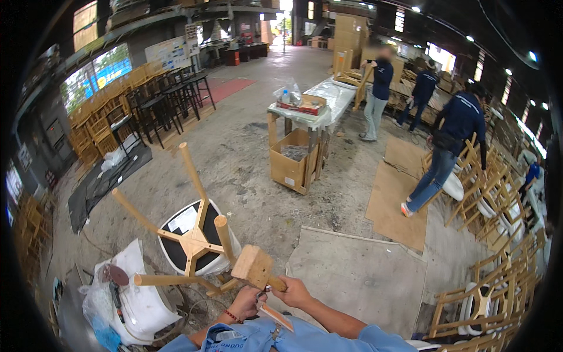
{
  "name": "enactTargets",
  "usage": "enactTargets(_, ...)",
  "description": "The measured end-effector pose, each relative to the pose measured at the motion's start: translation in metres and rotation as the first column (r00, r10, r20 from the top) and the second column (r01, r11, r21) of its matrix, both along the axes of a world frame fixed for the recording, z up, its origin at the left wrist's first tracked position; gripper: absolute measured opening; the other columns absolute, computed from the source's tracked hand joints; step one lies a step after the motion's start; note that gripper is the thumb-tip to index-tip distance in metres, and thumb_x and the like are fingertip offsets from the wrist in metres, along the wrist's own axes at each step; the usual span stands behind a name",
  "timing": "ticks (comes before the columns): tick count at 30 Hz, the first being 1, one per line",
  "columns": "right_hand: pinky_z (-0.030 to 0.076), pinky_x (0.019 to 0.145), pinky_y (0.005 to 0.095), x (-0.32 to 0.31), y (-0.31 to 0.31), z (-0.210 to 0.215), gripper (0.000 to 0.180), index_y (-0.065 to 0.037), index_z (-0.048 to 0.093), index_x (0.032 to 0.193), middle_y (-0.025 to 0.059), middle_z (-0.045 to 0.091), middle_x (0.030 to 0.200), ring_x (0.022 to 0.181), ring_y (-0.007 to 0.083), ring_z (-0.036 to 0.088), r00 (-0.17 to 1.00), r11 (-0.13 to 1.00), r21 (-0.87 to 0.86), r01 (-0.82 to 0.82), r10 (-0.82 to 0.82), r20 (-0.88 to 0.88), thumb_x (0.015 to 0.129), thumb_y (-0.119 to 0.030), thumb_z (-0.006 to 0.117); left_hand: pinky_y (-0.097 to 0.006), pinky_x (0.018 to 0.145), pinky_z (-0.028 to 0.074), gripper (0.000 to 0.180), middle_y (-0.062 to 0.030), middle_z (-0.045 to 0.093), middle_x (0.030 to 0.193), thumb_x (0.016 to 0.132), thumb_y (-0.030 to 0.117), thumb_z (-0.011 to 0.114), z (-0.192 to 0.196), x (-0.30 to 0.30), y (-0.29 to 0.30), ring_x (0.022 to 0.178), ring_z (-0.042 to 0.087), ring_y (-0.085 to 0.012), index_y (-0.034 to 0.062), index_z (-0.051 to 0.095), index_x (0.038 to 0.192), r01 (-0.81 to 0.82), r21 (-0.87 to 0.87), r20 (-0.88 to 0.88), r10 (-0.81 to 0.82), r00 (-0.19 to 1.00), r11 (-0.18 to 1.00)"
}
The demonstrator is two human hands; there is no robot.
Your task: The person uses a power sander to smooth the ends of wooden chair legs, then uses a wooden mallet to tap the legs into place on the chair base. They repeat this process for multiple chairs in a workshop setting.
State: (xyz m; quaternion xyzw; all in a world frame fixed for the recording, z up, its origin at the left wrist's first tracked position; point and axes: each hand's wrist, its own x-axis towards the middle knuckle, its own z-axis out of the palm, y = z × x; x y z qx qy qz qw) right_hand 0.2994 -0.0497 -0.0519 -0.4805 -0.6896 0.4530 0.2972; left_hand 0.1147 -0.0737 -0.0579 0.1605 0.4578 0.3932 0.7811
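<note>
Open concrete floor stretches toward twelve o'clock. At six o'clock, the right hand (296, 291) grips a wooden mallet (255, 267); the left hand (246, 302) clasps a leg of the upturned, white-wrapped stool (193, 237).

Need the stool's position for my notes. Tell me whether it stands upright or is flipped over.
Flipped over. The stool has its four wooden legs pointing up and outward, with its dark round seat underneath, facing down.

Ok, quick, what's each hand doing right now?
Left hand: on the upturned stool, down by a leg; grip cannot be told.
Right hand: closed on the wooden mallet handle.
</note>
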Motion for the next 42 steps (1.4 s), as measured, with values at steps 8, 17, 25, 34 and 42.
enactTargets(8,0.05,0.062,0.0326,-0.003,0.011,0.011,0.021,-0.004,0.065,0.093,0.0137,0.066,0.076,0.066,0.0211,0.064,0.992,0.984,0.171,0.042,-0.021,-0.127,0.078,-0.011,0.077,-0.017,0.039,0.028,0.01,0.003,0.047,0.068,0.095,0.017,0.056,-0.041,-0.009,0.014,0.048,0.04,-0.0025,0.0093,0.054,0.088,0.071,0.037,0.292,-0.079,0.953,0.997)
enactTargets(17,0.052,0.067,0.0302,-0.026,0.034,-0.014,0.026,-0.003,0.065,0.097,0.0102,0.068,0.082,0.071,0.0202,0.066,0.986,0.995,0.077,0.063,-0.05,-0.16,0.076,-0.01,0.078,-0.019,0.04,0.028,0.018,0.0039,0.045,0.061,0.098,0.023,0.056,0.008,-0.035,0.026,0.047,0.038,-0.0039,0.006,0.058,0.093,0.189,0.136,0.117,-0.205,0.972,0.972)
enactTargets(25,0.047,0.056,0.0273,-0.013,0.042,-0.02,0.036,0.0,0.054,0.112,0.005,0.059,0.082,0.063,0.0119,0.057,0.953,0.958,-0.138,0.251,-0.27,-0.139,0.083,-0.01,0.073,-0.024,0.064,0.046,0.03,-0.0011,0.061,0.084,0.098,0.023,0.057,0.043,-0.111,0.096,0.072,0.054,-0.0063,-0.0001,0.062,0.117,-0.097,0.642,-0.5,0.511,0.699,0.761)
enactTargets(34,0.041,0.049,0.0232,-0.012,0.045,0.039,0.046,0.006,0.048,0.123,0.0024,0.054,0.074,0.055,0.0076,0.049,0.897,0.987,-0.009,0.159,-0.148,-0.418,0.096,-0.03,0.06,-0.021,0.048,0.032,0.037,0.0049,0.052,0.072,0.1,0.032,0.058,0.054,-0.124,0.165,0.054,0.04,-0.0041,0.0034,0.062,0.124,0.0,0.587,-0.351,0.254,0.901,0.809)
enactTargets(42,0.039,0.044,0.0226,-0.007,0.023,0.023,0.051,0.005,0.042,0.136,0.0008,0.051,0.07,0.051,0.0075,0.048,0.876,0.97,-0.192,0.15,-0.221,-0.429,0.098,-0.026,0.057,-0.022,0.046,0.028,0.043,0.0064,0.043,0.062,0.1,0.038,0.056,0.057,-0.129,0.162,0.05,0.033,-0.0045,0.0044,0.062,0.126,0.114,0.566,-0.452,0.192,0.871,0.816)
